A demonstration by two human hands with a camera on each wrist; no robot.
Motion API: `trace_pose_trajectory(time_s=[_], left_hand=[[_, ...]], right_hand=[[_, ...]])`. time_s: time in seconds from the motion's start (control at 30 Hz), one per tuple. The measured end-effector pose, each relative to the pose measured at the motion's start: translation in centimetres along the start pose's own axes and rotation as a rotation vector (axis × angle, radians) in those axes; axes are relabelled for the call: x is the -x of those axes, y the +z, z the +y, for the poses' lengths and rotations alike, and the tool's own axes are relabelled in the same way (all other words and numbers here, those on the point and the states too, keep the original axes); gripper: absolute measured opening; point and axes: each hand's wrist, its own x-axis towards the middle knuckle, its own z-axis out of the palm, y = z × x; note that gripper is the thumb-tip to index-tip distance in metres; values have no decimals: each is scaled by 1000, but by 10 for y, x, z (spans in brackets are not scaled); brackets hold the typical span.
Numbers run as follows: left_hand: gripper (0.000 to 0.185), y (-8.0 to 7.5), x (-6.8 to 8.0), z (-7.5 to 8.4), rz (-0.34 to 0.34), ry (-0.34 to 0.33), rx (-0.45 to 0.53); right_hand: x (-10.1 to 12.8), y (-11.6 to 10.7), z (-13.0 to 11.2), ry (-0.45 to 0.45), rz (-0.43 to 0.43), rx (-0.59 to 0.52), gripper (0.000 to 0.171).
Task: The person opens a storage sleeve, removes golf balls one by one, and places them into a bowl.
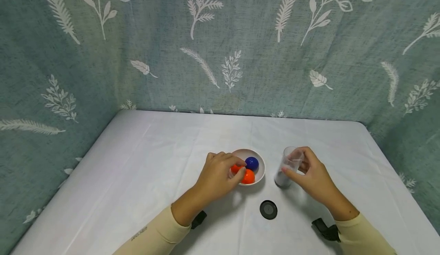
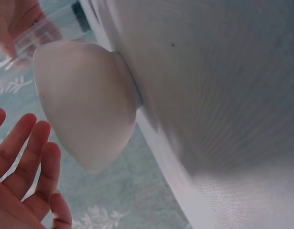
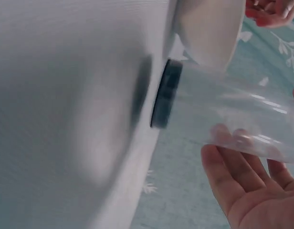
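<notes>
The small white ceramic bowl [image 1: 260, 162] stands near the middle of the desk [image 1: 137, 163], which is covered with a white cloth, and it holds one dark blue ball [image 1: 252, 163] and two orange balls [image 1: 248, 176]. The left hand [image 1: 217, 178] is over the near left side of the bowl, and its thumb and fingers pinch one of the orange balls, which the hand mostly hides. Just beside the bowl, on its right, stands a clear plastic tube-shaped cup [image 1: 288, 168], upright on the desk. The right hand [image 1: 313, 178] holds this cup, with the fingers curled around its upper part. A round black lid [image 1: 268, 209] lies flat on the desk, nearer to the person, between both forearms. Behind the desk hangs a green curtain with white leaf pattern [image 1: 220, 45].
</notes>
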Motion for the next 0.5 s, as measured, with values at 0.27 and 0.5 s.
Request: trace_pose_trajectory(time_s=[0.27,0.5], left_hand=[[11,1,-5,3,-4,-2,-11],[11,0,-6,2,-16,-12,-9]], right_hand=[[-1,0,11,18,-38,-11,45],[-2,-1,11,43,-53,-2,47]])
